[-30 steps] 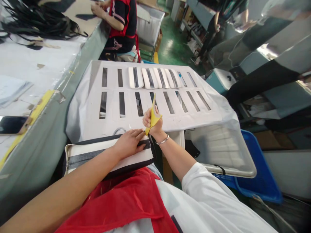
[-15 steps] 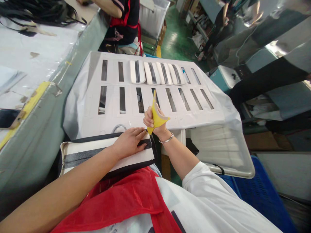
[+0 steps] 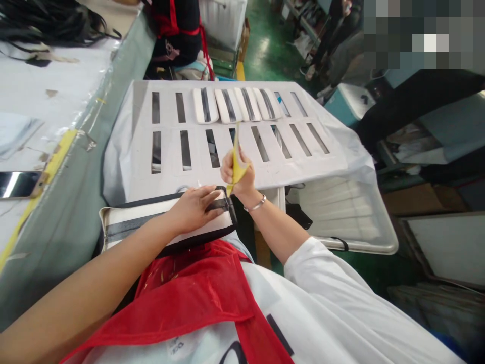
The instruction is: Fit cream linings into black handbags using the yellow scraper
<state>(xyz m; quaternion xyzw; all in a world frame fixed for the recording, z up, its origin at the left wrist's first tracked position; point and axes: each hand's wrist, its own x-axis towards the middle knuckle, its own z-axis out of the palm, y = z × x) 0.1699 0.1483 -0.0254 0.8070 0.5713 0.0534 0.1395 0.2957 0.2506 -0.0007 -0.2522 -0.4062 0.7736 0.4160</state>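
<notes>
A long white panel (image 3: pixel 129 215) with a dark grey stripe and black edging lies across in front of my body. My left hand (image 3: pixel 193 207) rests on its right part, fingers spread over the stripe. In my right hand (image 3: pixel 247 174) is a thin, curved yellow piece (image 3: pixel 238 169) with a pale inner side, its pointed top sticking up and its lower tip close to the panel's right end. I cannot tell whether that tip touches the panel.
Beyond my hands is a white slotted table (image 3: pixel 170 169) carrying several white pads (image 3: pixel 205 106) with grey stripes. A pale plastic bin (image 3: pixel 352 222) stands at the right. On the left bench (image 3: pixel 22 96) are black straps (image 3: pixel 49 23) and a phone (image 3: pixel 18 184). A person (image 3: pixel 174 35) sits beyond the table.
The right hand has turned the yellow piece so it shows narrower. My left hand stays on the panel, its fingers more spread. The camera view has shifted a little.
</notes>
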